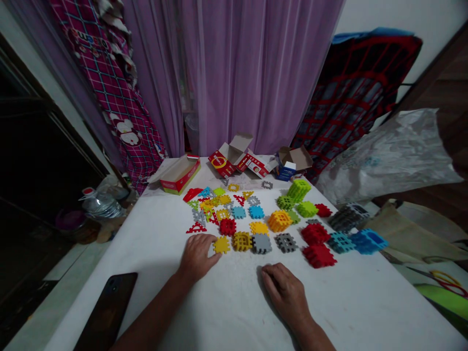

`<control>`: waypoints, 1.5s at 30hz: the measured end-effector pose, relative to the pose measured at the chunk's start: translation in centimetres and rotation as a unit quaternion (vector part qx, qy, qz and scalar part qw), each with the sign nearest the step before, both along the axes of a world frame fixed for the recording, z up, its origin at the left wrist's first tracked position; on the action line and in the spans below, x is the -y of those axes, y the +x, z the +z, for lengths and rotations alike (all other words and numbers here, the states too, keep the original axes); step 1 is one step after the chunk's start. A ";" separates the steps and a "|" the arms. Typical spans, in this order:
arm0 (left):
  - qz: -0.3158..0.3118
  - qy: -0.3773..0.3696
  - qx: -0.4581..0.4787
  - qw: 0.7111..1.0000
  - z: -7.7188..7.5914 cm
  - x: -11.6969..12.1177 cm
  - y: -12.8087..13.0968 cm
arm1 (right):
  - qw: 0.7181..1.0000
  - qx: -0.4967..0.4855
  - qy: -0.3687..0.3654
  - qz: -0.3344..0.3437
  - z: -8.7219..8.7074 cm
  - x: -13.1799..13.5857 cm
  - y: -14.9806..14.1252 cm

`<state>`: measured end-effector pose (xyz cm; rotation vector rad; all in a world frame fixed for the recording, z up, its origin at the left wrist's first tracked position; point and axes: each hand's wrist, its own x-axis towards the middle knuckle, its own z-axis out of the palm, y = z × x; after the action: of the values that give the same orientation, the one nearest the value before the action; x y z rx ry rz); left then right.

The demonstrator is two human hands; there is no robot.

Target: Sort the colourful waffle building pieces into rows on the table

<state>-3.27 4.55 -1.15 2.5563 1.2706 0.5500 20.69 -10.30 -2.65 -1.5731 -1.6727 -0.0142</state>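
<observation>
My left hand (196,257) lies palm down on the white table, its fingertips at the left edge of a flat yellow lattice block piece (221,244). It does not visibly lift the piece. My right hand (283,287) rests on the bare tabletop (234,302) with loosely curved fingers, holding nothing. Just beyond my hands, a spread of colourful plastic waffle blocks (241,219) covers the table's middle. Flat pieces, triangular frames and built cubes in red, green, yellow, blue and grey lie there. The nearest are a mustard piece (242,241) and a grey piece (262,243).
A dark smartphone (106,312) lies at the table's near left edge. Opened cardboard toy boxes (179,174) stand along the far edge. A plastic water bottle (101,204) sits below the left edge, and a crumpled plastic sheet (383,158) hangs at right.
</observation>
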 end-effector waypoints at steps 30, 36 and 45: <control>-0.062 0.019 -0.208 0.976 4.4 -17.3 8.1 | 0.995 -0.101 0.001 0.009 0.2 -0.5 0.6; -0.069 0.056 -0.144 0.986 4.8 -17.0 8.4 | 0.995 -0.100 0.002 0.004 0.2 -0.6 0.6; 0.130 -0.011 0.084 0.988 6.4 -13.7 3.7 | 0.996 -0.093 -0.002 0.002 -0.2 -0.7 1.0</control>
<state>0.41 18.28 5.27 2.2834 1.5464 0.7807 21.67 -9.64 -2.81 -1.5253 -1.5308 0.1347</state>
